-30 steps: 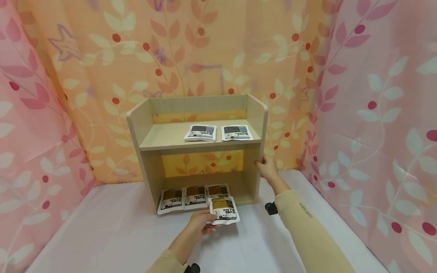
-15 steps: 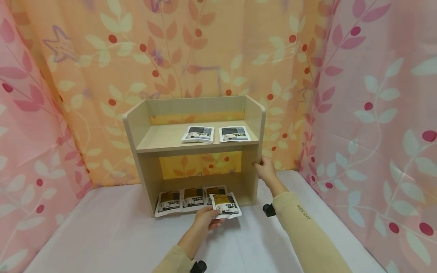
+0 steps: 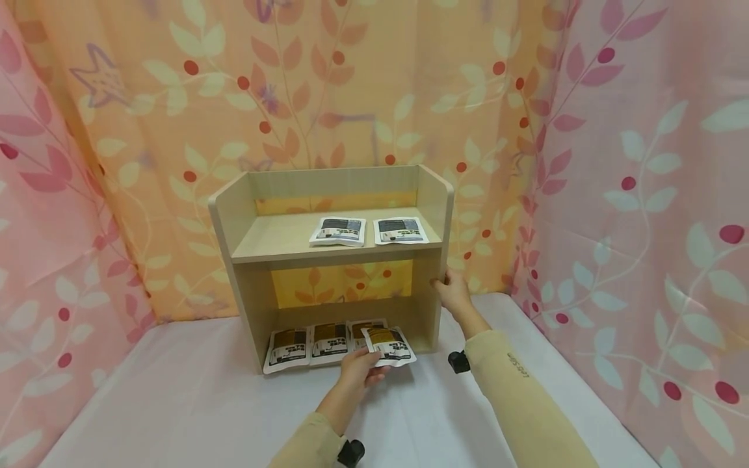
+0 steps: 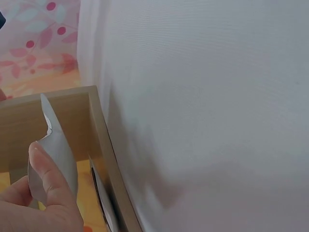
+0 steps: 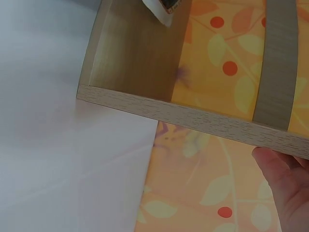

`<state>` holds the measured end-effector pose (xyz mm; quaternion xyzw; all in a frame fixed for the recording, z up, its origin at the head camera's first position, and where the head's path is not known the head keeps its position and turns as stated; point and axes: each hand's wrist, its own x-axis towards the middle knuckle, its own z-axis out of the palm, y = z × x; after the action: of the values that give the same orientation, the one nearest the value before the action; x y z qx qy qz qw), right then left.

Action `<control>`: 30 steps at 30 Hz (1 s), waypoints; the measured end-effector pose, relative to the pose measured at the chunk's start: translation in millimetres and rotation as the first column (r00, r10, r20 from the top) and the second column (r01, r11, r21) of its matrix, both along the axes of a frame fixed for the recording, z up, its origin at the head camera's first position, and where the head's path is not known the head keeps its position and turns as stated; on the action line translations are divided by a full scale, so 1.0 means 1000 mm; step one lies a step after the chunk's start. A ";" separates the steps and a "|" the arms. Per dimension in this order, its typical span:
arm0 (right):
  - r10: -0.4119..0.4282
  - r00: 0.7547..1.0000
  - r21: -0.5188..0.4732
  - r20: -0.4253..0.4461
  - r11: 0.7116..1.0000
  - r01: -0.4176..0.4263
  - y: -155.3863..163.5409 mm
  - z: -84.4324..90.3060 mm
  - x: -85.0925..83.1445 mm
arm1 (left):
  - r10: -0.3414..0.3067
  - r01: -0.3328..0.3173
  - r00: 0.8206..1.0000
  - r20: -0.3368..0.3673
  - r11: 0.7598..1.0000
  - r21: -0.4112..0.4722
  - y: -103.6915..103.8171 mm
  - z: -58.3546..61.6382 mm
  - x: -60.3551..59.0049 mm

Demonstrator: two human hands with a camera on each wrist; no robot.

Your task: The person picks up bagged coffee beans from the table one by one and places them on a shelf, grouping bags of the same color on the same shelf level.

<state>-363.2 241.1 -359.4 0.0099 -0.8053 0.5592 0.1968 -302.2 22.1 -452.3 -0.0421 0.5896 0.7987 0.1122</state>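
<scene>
Left hand pinches a pouch at the shelf's mouth, right hand steadies the frame.

Left hand point(image 3: 358, 369) has fingers clamped on the brown-labelled pouch point(image 3: 389, 345), held at the lower compartment's front, overlapping three pouches point(image 3: 324, 341) lying inside. Right hand point(image 3: 453, 292) grips the wooden shelf point(image 3: 435, 195) by its right side panel. Two dark-labelled pouches point(image 3: 370, 231) lie on top.
</scene>
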 end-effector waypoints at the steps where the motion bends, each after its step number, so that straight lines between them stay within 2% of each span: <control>1: -0.004 1.000 -0.001 -0.003 1.000 0.004 0.000 0.000 0.000 | 0.002 -0.002 1.000 -0.006 1.000 0.011 0.002 0.000 -0.001; 15: -0.051 0.998 0.011 -0.024 0.999 0.051 -0.002 -0.001 -0.001 | -0.002 0.002 0.999 -0.051 1.000 -0.007 0.014 -0.001 -0.007; 24: -0.039 0.999 0.024 -0.032 0.999 0.040 -0.004 -0.001 -0.001 | -0.032 0.032 0.998 -0.049 0.999 0.011 0.021 -0.002 -0.017; 30: -0.028 0.999 0.016 -0.019 0.999 0.029 -0.003 -0.001 -0.001 | -0.016 0.016 0.999 -0.046 1.000 -0.010 0.028 0.001 -0.022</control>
<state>-363.8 238.5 -360.2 0.0054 -0.8080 0.5496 0.2122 -324.0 50.3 -451.7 -0.0195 0.5963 0.7957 0.1047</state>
